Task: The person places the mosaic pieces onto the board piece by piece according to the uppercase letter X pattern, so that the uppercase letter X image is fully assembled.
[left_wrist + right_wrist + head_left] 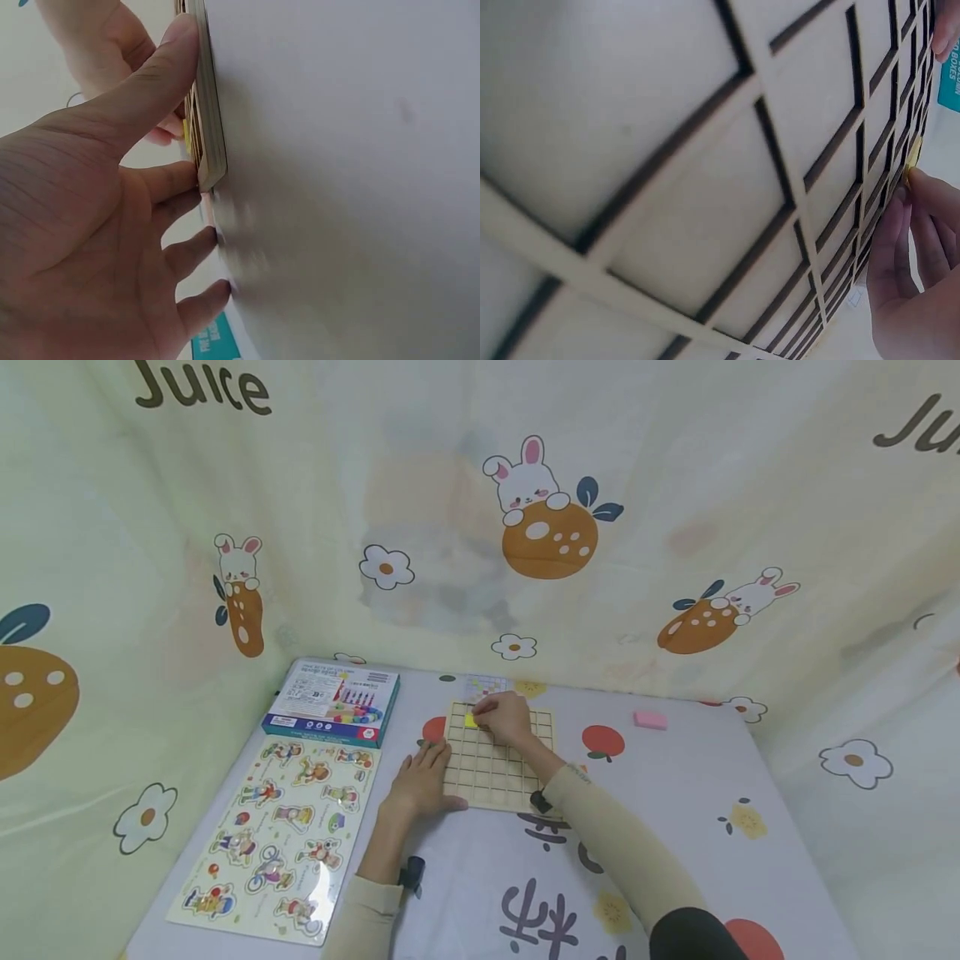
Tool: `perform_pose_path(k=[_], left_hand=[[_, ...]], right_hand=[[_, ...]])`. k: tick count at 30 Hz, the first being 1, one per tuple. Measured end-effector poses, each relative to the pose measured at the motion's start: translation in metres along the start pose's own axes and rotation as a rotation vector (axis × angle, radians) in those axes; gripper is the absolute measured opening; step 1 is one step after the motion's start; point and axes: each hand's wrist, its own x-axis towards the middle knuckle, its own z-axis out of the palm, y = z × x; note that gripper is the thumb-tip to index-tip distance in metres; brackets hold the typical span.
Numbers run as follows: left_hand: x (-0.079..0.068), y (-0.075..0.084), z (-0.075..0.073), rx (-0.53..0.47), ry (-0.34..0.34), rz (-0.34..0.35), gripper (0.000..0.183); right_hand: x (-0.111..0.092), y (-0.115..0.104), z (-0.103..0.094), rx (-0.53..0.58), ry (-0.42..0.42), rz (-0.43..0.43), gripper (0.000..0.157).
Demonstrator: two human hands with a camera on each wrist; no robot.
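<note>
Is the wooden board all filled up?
No, not full: many bare squares show on the board. One yellow piece shows at the right hand, which hides some squares.

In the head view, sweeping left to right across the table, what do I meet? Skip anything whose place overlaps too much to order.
Picture sheet → left hand → grid board → pink block.
</note>
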Motion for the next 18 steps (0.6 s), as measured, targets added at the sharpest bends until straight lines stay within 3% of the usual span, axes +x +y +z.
perform_pose_path(k=[7,18], left_hand=[[-0.001,0.003,-0.001,-0.007,-0.01,-0.011,0.107],[-0.002,0.007,-0.003,0.02,-0.015,-0.029,0.107]], right_hand=[[-0.008,0.003,-0.008,-0.003,0.022,-0.047,0.005],[-0.037,0.01,-0.058,0.048,0.041,-0.1,0.015]])
